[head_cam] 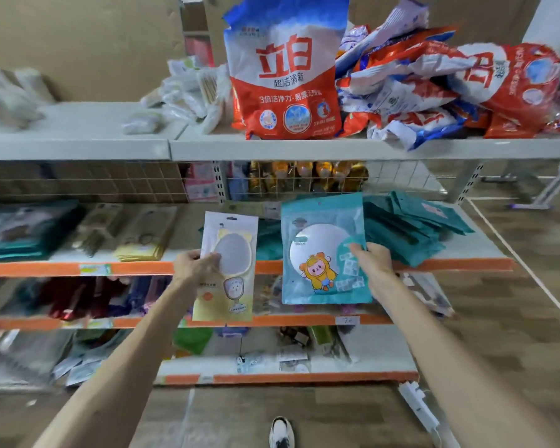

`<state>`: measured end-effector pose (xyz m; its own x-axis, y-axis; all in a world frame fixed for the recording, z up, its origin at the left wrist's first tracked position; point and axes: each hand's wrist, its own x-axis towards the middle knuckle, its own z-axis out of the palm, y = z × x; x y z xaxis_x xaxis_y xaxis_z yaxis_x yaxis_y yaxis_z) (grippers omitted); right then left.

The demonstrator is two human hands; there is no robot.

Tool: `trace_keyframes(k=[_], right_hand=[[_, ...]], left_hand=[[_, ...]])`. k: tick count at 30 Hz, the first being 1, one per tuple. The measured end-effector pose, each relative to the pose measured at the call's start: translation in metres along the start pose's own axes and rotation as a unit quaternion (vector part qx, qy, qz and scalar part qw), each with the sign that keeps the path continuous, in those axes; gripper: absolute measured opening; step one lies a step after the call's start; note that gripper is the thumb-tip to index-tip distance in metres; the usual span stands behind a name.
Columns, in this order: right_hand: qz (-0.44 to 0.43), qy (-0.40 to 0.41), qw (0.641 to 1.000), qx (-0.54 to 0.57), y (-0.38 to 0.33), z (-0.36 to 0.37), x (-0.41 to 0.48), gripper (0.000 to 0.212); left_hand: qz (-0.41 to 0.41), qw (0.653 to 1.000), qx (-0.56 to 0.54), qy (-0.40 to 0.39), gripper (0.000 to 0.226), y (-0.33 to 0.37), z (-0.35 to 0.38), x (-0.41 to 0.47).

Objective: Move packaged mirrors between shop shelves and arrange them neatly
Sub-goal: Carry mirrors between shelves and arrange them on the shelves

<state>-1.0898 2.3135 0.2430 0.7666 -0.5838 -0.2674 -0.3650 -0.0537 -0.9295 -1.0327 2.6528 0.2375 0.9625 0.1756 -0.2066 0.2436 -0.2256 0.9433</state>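
From the head camera, both hands are closed on packaged mirrors held upright in front of the shop shelving. The left hand (196, 265) pinches the left edge of a tall cream-and-yellow plastic pouch holding an oval hand mirror (227, 265), thumb on the front face. The right hand (374, 261) grips the right edge of a wider teal plastic pouch with a round mirror and a yellow cartoon figure (325, 250), fingers over the front.

Both pouches hang in the air just before the orange-edged middle shelf (126, 268), touching nothing on it. Behind the teal pouch lies a slumped, fanned stack of matching teal packets (411, 231) on that shelf.

Each pouch stands with its long axis near vertical, hang-hole end up, printed face towards the person. The cream one tilts slightly, its top leaning right; the teal one is close to square with the shelf edge.

The step in hand appears to be carrying the pair to their places. To do it well, I would judge, keep each grip at the edge so the mirror face stays unpressed, set the teal pouch down on its like pile face-up with edges flush, and straighten that pile first. The cream pouch's proper spot cannot be told from here.
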Motion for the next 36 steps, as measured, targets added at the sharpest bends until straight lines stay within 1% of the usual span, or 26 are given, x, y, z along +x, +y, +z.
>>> trace_keyframes(k=[6,10,13,16,19,22,26,29,32,36], right_hand=[[-0.024,-0.032,0.999,-0.01,-0.003,0.024,-0.046,0.016],[-0.036,-0.054,0.998,-0.017,-0.01,0.048,-0.064,0.016],[-0.036,-0.07,0.997,-0.021,-0.019,0.073,-0.069,0.017],[-0.039,-0.088,0.995,-0.019,-0.029,0.105,-0.072,0.017],[-0.033,-0.105,0.994,-0.013,-0.035,0.143,-0.071,0.015],[-0.035,-0.108,0.993,-0.012,-0.041,0.185,-0.072,0.015],[-0.02,-0.093,0.995,-0.015,-0.052,0.248,-0.065,0.017],[-0.01,-0.081,0.997,-0.012,-0.06,0.294,-0.056,0.018],[0.003,-0.061,0.998,-0.008,-0.067,0.335,-0.047,0.024],[0.022,-0.04,0.999,0.006,-0.073,0.37,-0.038,0.012]], left_hand=[[-0.013,0.999,-0.029,0.042,0.011,-0.011,-0.06,-0.027],[-0.013,0.997,-0.051,0.064,0.024,-0.019,-0.098,-0.031],[-0.011,0.996,-0.05,0.076,0.015,-0.021,-0.123,-0.03],[-0.028,0.995,-0.051,0.086,0.02,-0.026,-0.15,-0.017],[-0.046,0.993,-0.057,0.095,0.028,-0.034,-0.179,0.005],[-0.044,0.993,-0.066,0.091,0.037,-0.038,-0.204,0.04],[-0.036,0.996,-0.06,0.063,0.034,-0.037,-0.231,0.096],[-0.016,0.998,-0.041,0.047,0.026,-0.034,-0.25,0.139],[-0.013,0.999,-0.024,0.028,0.022,-0.035,-0.262,0.177],[-0.029,0.999,-0.004,0.013,0.022,-0.039,-0.267,0.219]])
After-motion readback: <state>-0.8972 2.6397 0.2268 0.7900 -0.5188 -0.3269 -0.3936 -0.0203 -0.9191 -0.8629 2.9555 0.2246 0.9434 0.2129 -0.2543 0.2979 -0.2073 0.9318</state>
